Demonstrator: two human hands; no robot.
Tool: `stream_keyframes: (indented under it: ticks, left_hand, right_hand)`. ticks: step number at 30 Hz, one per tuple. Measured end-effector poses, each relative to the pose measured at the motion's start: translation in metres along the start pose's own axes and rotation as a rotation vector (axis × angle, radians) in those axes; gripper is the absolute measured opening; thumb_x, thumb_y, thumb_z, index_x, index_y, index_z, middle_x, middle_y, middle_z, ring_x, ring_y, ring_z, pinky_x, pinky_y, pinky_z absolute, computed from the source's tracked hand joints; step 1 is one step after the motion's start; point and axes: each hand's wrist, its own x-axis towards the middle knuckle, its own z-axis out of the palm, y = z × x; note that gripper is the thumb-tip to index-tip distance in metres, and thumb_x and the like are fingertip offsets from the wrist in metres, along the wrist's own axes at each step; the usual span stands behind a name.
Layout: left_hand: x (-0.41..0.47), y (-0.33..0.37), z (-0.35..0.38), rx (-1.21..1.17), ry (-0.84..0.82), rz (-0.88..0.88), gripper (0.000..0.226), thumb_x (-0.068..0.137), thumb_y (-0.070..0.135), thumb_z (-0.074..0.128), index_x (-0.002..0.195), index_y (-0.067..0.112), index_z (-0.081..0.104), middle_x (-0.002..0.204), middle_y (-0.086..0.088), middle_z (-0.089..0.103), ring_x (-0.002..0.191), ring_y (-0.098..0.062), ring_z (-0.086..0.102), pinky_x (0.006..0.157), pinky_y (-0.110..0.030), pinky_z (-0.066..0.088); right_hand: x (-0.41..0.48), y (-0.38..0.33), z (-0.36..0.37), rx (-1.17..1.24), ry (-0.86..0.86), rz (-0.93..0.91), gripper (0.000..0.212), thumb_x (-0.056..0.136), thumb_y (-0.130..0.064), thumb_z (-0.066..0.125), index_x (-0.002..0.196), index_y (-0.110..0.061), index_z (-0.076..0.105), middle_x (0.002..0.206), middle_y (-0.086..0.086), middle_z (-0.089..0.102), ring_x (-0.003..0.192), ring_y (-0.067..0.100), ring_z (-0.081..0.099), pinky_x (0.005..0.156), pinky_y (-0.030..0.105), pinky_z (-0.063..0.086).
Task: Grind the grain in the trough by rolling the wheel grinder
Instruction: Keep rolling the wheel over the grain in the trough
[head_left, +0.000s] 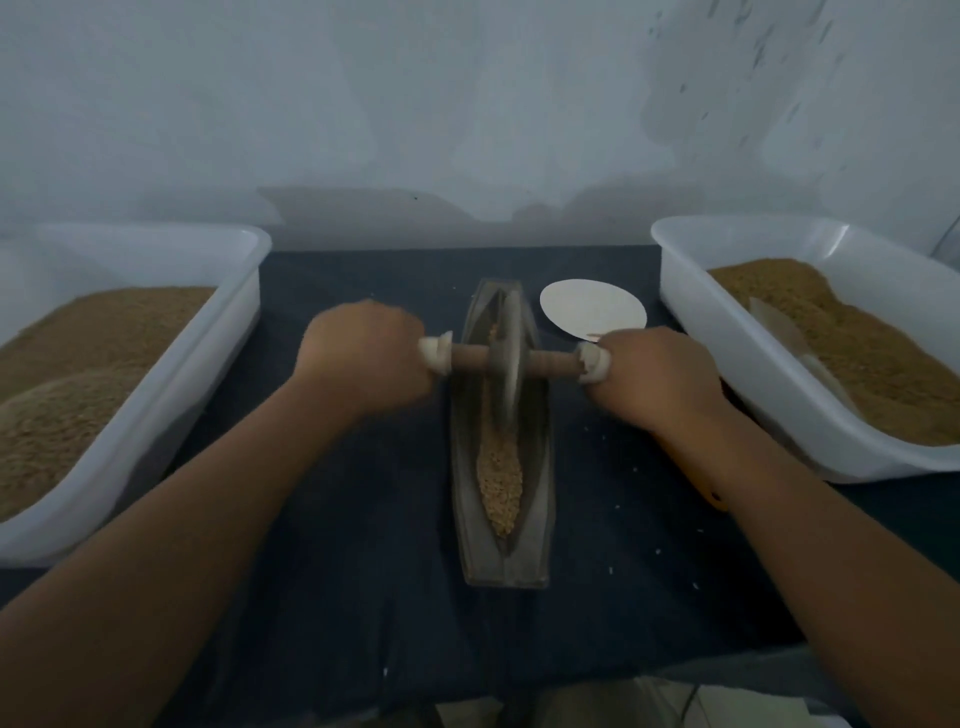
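Observation:
A long grey boat-shaped trough (540, 525) lies lengthwise on the dark cloth in the middle. Tan grain (500, 480) fills its near half. The wheel grinder (506, 364), a grey metal disc on a brown wooden axle, stands upright in the far half of the trough. My left hand (363, 358) grips the axle's left end, wrapped in white. My right hand (654, 371) grips the right end in the same way. Both forearms reach in from the bottom corners.
A white tub (228, 332) of tan grain stands at the left, another white tub (696, 332) of grain at the right with a pale scoop lying in it. A white round plate (592, 306) sits beyond the right hand. A grey wall rises behind the table.

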Motion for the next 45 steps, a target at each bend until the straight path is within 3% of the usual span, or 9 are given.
stream_keyframes:
  ticks: [4,8,14,21,27,33,36,39,45]
  left_hand:
    - [0.034,-0.002,-0.004,-0.082,-0.075,-0.042,0.047,0.084,0.066,0.051,0.068,0.022,0.059,0.072,0.005,0.060,0.071,-0.027,0.063,0.064,-0.034,0.047]
    - [-0.005,0.000,-0.002,-0.072,-0.071,-0.033,0.032,0.085,0.051,0.057,0.067,0.025,0.054,0.073,0.006,0.062,0.067,-0.025,0.060,0.061,-0.033,0.045]
    - [-0.063,-0.008,-0.001,-0.012,0.085,0.106,0.038,0.073,0.058,0.060,0.056,0.030,0.039,0.049,0.014,0.040,0.043,-0.006,0.038,0.047,-0.019,0.021]
    - [0.032,-0.006,0.013,-0.056,-0.004,-0.074,0.040,0.084,0.059,0.056,0.068,0.023,0.055,0.080,0.003,0.066,0.076,-0.028,0.067,0.064,-0.033,0.045]
    - [0.006,-0.002,0.004,-0.109,-0.078,-0.061,0.033,0.084,0.052,0.058,0.068,0.024,0.054,0.073,0.007,0.059,0.073,-0.026,0.064,0.065,-0.033,0.048]
    - [-0.082,-0.012,0.002,-0.100,-0.030,0.014,0.035,0.075,0.063,0.049,0.062,0.030,0.047,0.054,0.014,0.045,0.047,-0.003,0.038,0.046,-0.022,0.021]
    - [-0.059,-0.007,0.001,-0.077,-0.074,-0.006,0.037,0.081,0.061,0.050,0.065,0.028,0.052,0.061,0.011,0.052,0.052,-0.009,0.046,0.049,-0.025,0.028]
    - [-0.004,0.000,-0.001,-0.006,-0.022,-0.036,0.035,0.082,0.057,0.055,0.068,0.025,0.055,0.069,0.007,0.057,0.065,-0.023,0.061,0.059,-0.031,0.042]
    - [0.036,0.011,-0.014,0.034,-0.019,-0.014,0.042,0.080,0.063,0.062,0.067,0.025,0.053,0.068,0.007,0.053,0.066,-0.024,0.057,0.061,-0.032,0.044]
  right_hand:
    - [0.027,-0.003,-0.001,0.000,0.074,-0.010,0.026,0.093,-0.047,0.056,0.079,-0.026,0.060,0.085,-0.002,0.069,0.071,0.021,0.061,0.065,0.037,0.051]
    - [0.012,0.001,-0.017,-0.012,-0.039,-0.088,0.026,0.090,-0.041,0.062,0.066,-0.029,0.057,0.065,-0.009,0.059,0.059,0.010,0.054,0.054,0.031,0.042]
    - [-0.046,0.012,-0.022,0.075,-0.127,-0.218,0.029,0.065,-0.066,0.042,0.071,-0.044,0.059,0.056,-0.014,0.057,0.053,0.001,0.054,0.050,0.030,0.045]
    - [0.030,-0.003,-0.016,-0.028,0.055,-0.060,0.030,0.091,-0.046,0.059,0.067,-0.030,0.050,0.068,-0.006,0.058,0.061,0.014,0.052,0.055,0.030,0.037]
    - [0.016,-0.009,-0.031,-0.037,-0.060,-0.069,0.029,0.093,-0.039,0.062,0.067,-0.029,0.054,0.069,-0.007,0.058,0.061,0.011,0.052,0.054,0.030,0.042]
    - [-0.048,0.001,-0.045,-0.029,-0.219,-0.230,0.040,0.062,-0.069,0.037,0.069,-0.038,0.061,0.059,-0.012,0.060,0.055,0.001,0.057,0.053,0.029,0.050]
    - [-0.022,-0.004,-0.031,-0.069,-0.175,-0.161,0.025,0.079,-0.059,0.058,0.072,-0.035,0.064,0.068,-0.010,0.065,0.064,0.007,0.060,0.057,0.033,0.049]
    - [0.014,-0.005,-0.008,0.013,-0.129,0.001,0.021,0.099,-0.045,0.056,0.096,-0.030,0.071,0.104,0.003,0.075,0.093,0.025,0.068,0.085,0.044,0.056]
    - [0.019,-0.002,0.002,0.051,-0.019,0.056,0.034,0.098,-0.050,0.046,0.072,-0.030,0.056,0.077,-0.006,0.063,0.068,0.019,0.058,0.065,0.037,0.051]
